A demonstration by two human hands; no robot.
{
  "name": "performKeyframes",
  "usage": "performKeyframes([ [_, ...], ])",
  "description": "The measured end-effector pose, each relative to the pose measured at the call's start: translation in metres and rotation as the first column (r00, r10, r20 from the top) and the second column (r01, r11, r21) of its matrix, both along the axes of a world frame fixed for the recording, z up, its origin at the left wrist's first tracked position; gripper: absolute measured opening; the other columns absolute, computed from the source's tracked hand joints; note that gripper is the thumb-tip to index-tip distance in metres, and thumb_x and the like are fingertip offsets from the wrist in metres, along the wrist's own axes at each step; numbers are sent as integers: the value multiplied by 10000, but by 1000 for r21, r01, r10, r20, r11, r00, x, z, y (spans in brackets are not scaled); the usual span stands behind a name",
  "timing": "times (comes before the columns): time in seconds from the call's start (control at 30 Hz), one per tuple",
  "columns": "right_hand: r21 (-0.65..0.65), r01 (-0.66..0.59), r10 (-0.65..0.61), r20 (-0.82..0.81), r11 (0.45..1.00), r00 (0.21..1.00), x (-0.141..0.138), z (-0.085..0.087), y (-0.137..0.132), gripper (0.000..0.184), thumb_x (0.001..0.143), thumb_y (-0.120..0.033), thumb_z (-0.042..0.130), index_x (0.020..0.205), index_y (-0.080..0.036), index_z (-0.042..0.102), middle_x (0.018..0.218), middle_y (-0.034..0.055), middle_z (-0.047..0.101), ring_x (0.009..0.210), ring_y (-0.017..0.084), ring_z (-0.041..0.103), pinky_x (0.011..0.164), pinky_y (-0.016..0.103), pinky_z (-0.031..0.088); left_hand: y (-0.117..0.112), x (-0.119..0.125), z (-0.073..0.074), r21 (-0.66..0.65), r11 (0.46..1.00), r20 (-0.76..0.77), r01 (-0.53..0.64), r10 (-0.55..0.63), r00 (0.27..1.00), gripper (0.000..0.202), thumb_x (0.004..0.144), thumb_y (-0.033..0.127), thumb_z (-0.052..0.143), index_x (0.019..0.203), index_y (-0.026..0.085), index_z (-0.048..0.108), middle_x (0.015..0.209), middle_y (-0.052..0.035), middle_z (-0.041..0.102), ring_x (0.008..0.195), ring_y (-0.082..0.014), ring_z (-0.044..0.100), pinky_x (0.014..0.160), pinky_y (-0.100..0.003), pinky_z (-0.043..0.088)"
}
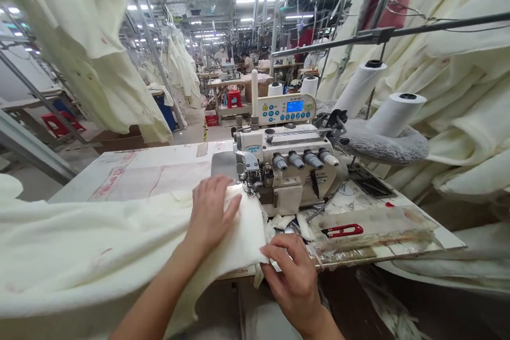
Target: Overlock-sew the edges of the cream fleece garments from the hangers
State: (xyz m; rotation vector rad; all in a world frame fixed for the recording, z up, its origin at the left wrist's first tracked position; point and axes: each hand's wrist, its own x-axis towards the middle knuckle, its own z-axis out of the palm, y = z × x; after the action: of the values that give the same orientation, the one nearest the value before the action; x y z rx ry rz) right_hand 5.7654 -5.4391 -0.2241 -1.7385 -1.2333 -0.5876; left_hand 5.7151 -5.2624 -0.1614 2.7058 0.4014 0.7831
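Cream fabric (247, 228) stretches across the left of the sewing table, its far edge at the needle area of a white overlock machine (290, 170). On top of the cloth, just left of the presser foot (251, 183), my left hand (209, 212) lies fairly flat with its thumb apart. My right hand (292, 276) pinches the near right corner of the fabric between thumb and fingers, in front of the machine. Part of the cloth hangs over the table's front edge. Faint reddish marks show on the fabric at left.
Red thread snips (343, 230) lie in a shallow tray (382, 226) to the right. Fabric scraps (283, 221) gather below the machine. Thread cones (398, 114) stand behind it. Cream garments (470, 95) hang at right and upper left. A metal rail (338, 42) crosses above.
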Motion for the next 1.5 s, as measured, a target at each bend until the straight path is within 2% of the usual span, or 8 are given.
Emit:
performKeyframes([
  [0.17, 26, 14, -14, 6, 1000, 1000, 7, -3, 4, 212, 806, -24, 508, 943, -177, 558, 845, 59, 508, 786, 192, 494, 682, 342, 415, 32, 36, -5, -32, 999, -144, -44, 39, 989, 147, 844, 287, 453, 905, 189, 543, 1069, -52, 576, 1029, -230, 475, 918, -417, 321],
  [0.67, 11, 145, -146, 119, 989, 982, 53, 13, 40, 88, 887, -165, 534, 892, -176, 621, 784, 41, 547, 753, 176, 484, 695, 324, 367, 82, 87, -16, -62, 991, -60, -120, 117, 991, 147, 806, 317, 536, 895, 205, 573, 1078, -47, 580, 1056, -247, 472, 893, -396, 357],
  [0.97, 8, 62, -62, 42, 998, 997, 15, 5, 35, 117, 909, -191, 494, 973, -198, 592, 879, 54, 571, 824, 191, 527, 743, 322, 385, 114, 118, -4, -146, 952, -173, -268, 242, 955, 388, 861, 371, 464, 1185, 160, 493, 1227, -134, 522, 1077, -252, 521, 871, -385, 415],
  [1.17, -65, -139, 131, -113, 988, 985, 0, -7, 32, 149, 918, -224, 458, 929, -217, 607, 840, 41, 633, 784, 185, 591, 701, 276, 456, 126, 55, -14, -238, 901, -236, -362, 308, 922, 487, 889, 423, 367, 1293, 151, 396, 1168, -156, 592, 1060, -283, 565, 878, -389, 419],
  [1.33, -81, -211, 155, -442, 974, 883, 9, -22, 41, 303, 884, -443, 469, 912, -220, 671, 829, 42, 684, 731, 182, 641, 676, 236, 503, 73, -45, -32, -257, 875, -210, -410, 363, 908, 498, 895, 410, 311, 1305, 136, 379, 1225, -134, 568, 1069, -239, 566, 905, -333, 418],
  [1.37, -82, -236, 154, -548, 968, 822, 12, -24, 44, 398, 869, -524, 443, 895, -210, 686, 751, 45, 681, 666, 188, 637, 634, 244, 510, 56, -59, -30, -301, 878, -245, -373, 306, 920, 457, 890, 403, 317, 1248, 155, 456, 1200, -125, 590, 1059, -239, 572, 906, -330, 418],
  [1.43, -41, -303, 167, -759, 952, 630, 21, -27, 49, 597, 802, -688, 391, 826, -183, 708, 594, 57, 643, 560, 212, 615, 548, 276, 516, 19, -72, -19, -393, 918, -299, -54, -72, 952, 354, 862, 404, 393, 1083, 215, 595, 1102, -64, 654, 986, -200, 600, 870, -275, 436],
  [1.5, 50, -268, 170, -878, 962, 447, 33, -28, 49, 665, 687, -781, 448, 736, -174, 714, 579, 86, 642, 577, 247, 628, 537, 309, 531, -14, -65, -5, -404, 909, -414, 103, -282, 865, 341, 831, 452, 442, 989, 224, 641, 923, -49, 700, 830, -196, 638, 701, -249, 471],
])
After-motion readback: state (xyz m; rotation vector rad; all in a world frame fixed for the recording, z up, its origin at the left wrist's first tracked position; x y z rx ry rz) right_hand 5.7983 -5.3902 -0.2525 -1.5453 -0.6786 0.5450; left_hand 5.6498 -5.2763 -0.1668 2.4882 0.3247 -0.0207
